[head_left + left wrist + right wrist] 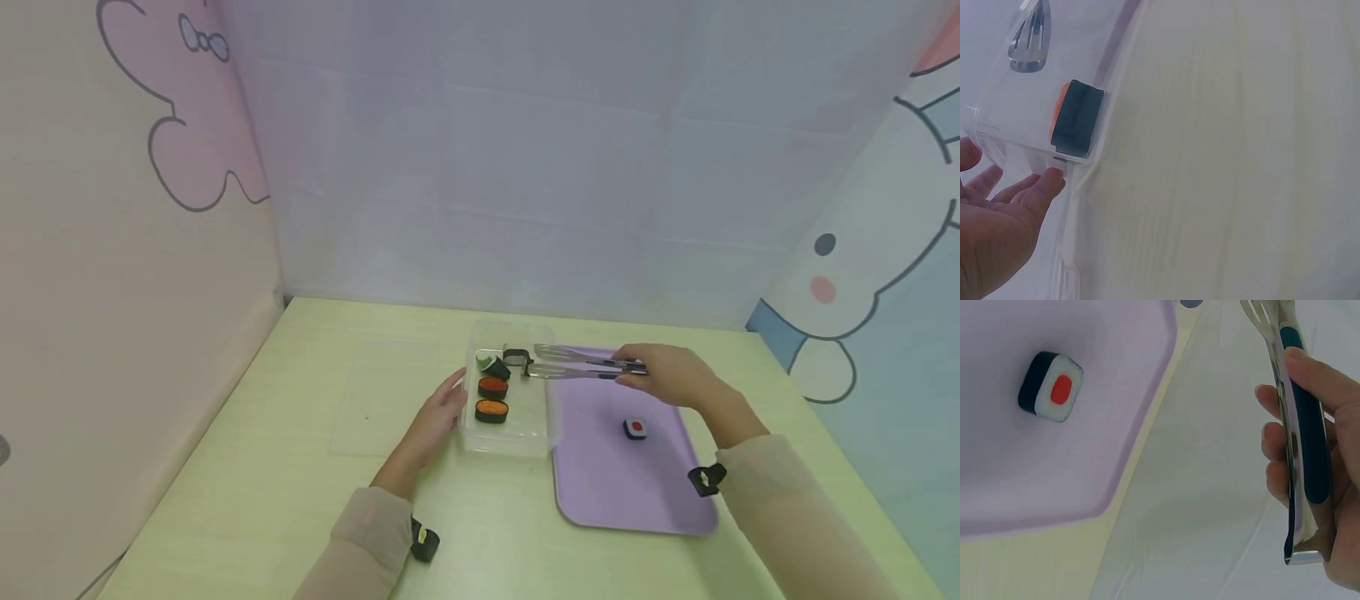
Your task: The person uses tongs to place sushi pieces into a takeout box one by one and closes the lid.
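Observation:
My left hand (pixel 441 412) rests against the left side of a clear plastic box (pixel 528 417), its fingers touching the wall. Inside stand a red-topped toy sushi (pixel 492 387), an orange-topped toy sushi (pixel 491 411), a dark-wrapped piece with green (pixel 495 367) and a black-and-white piece (pixel 516 357). My right hand (pixel 667 375) grips metal serving tongs (pixel 1310 425) with dark handles. The tong tips reach over the box's right rim, beside a small dark piece (pixel 527 367); whether they touch it, I cannot tell. A sushi roll with a red centre (pixel 1054 387) lies on the purple tray (pixel 622 492).
A clear flat lid (pixel 386 400) lies on the pale table (pixel 480 533) left of the box. The tray stands directly right of the box. Behind the table rises a pale fabric wall (pixel 480 192), with printed side panels left and right.

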Demonstrator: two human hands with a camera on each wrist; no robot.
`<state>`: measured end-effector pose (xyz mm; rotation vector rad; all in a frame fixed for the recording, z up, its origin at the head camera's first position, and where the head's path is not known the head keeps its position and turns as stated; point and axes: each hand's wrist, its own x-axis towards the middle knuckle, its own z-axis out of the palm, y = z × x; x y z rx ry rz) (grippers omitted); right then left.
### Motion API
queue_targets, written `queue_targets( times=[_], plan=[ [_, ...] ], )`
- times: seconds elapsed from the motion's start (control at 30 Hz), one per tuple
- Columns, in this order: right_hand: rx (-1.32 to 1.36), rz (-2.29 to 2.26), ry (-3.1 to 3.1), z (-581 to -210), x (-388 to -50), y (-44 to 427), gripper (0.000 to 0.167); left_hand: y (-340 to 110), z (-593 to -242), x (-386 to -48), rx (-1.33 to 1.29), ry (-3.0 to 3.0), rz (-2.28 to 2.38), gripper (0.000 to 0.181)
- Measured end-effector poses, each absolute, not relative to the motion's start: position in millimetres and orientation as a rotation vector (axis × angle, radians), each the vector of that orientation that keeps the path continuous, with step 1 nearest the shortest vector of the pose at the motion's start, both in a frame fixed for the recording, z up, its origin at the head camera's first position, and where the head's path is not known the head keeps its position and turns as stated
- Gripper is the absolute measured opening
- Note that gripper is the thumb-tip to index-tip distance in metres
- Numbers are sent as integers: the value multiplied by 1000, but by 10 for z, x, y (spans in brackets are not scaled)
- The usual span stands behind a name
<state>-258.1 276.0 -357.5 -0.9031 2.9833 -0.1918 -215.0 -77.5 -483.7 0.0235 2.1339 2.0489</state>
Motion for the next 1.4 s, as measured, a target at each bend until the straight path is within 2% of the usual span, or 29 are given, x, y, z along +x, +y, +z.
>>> queue_targets(
  times=[0.27,0.83,1.1,1.4],
  plan=[
    [-673,-289,3007,-3532,-2328,3131,40,-781,-4829,-2149,20,2150,2033,51],
    [-588,-386,2922,-3747,-1926,3856,39,-791,-4801,-2143,-7,2155,2011,50],
    [-619,-343,2906,-3922,-1923,4016,37,-781,-4813,-2141,-7,2163,2006,50],
    [-658,-357,2920,-4021,-1963,3968,29,-776,-4800,-2141,-28,2149,2013,50]
  ],
)
